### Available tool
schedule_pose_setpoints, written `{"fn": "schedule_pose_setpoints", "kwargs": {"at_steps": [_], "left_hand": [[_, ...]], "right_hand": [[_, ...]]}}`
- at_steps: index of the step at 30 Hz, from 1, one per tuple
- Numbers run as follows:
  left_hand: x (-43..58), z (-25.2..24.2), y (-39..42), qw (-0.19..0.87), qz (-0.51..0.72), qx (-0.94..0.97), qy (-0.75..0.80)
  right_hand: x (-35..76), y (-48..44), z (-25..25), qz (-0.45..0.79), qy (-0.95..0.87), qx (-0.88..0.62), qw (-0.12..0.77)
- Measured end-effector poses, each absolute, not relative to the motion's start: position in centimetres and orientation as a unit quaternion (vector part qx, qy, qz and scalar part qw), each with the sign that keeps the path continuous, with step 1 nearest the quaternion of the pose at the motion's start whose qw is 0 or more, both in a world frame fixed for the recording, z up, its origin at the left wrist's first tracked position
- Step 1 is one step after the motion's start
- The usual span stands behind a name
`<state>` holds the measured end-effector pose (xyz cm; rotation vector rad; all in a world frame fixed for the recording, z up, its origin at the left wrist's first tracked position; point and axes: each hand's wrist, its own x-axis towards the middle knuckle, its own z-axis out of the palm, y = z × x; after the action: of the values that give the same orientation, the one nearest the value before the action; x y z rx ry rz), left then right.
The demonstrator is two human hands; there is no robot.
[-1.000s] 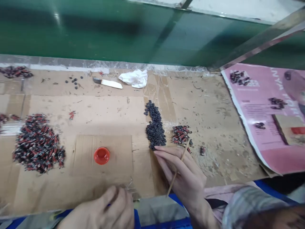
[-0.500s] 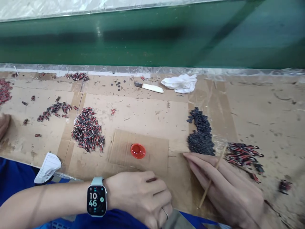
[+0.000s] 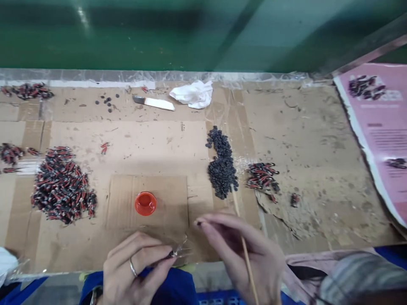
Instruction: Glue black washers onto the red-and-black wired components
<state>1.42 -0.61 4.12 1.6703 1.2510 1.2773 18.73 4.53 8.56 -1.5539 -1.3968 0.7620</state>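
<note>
Cardboard worktop (image 3: 302, 127), taped & scuffed, lies flat below a glossy green surface (image 3: 190, 38). A pink printed sheet (image 3: 381, 140) covers its right end. At left sits a big heap of red-black parts (image 3: 62, 186), slim, striped pcs. At the near edge, the right hand (image 3: 251, 258), fingers loosely out, holds a thin wooden stick (image 3: 238, 207) btwn them. The stick is pale & straight, its tip up by the black pile (image 3: 222, 167), a long mound of dull round pcs. The left hand (image 3: 133, 271), w/ a band on one finger, pinches thumb to forefinger on a tiny dark part (image 3: 173, 254) w/ fine wire legs. That part is over the worktop's near edge, close to the right fingertips. Right of the black pile is a smaller red-black cluster (image 3: 262, 176). On the far side are a crumpled white cloth (image 3: 193, 93) & a white-handled knife (image 3: 154, 102). At centre is a round red cap (image 3: 145, 203) of shiny plastic.
</note>
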Motion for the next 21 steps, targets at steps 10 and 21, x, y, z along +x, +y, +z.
{"fn": "schedule_pose_setpoints", "kwargs": {"at_steps": [10,21], "left_hand": [[2.3,4.0,-0.5,0.362,0.494,0.595,0.52],[1.0,4.7,0.2,0.354,0.45,0.658,0.489]], "right_hand": [[17.1,1.4,6.8,0.434,-0.482,-0.601,0.468],[17.8,1.0,6.5,0.355,-0.604,-0.576,0.42]]}}
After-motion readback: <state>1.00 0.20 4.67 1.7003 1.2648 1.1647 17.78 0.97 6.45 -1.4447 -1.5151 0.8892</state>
